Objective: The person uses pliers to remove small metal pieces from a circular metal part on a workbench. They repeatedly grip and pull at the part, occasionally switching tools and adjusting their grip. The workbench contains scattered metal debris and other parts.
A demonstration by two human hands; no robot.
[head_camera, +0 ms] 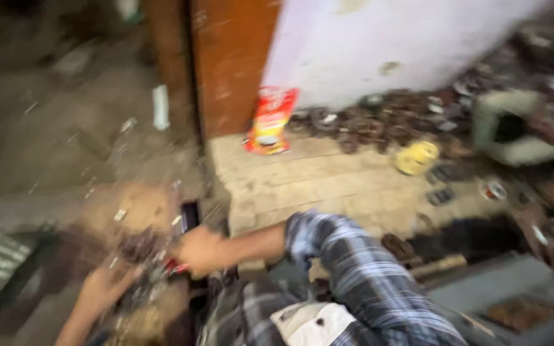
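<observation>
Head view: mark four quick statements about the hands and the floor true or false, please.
1. The right hand grips something with a red part. True, though blur hides what it is.
2. The left hand is raised to the wall. False: it is low, by the dark clutter.
3. A red and yellow packet leans by the orange door frame. True.
4. The sleeve is plain white. False: it is blue and white plaid.
</observation>
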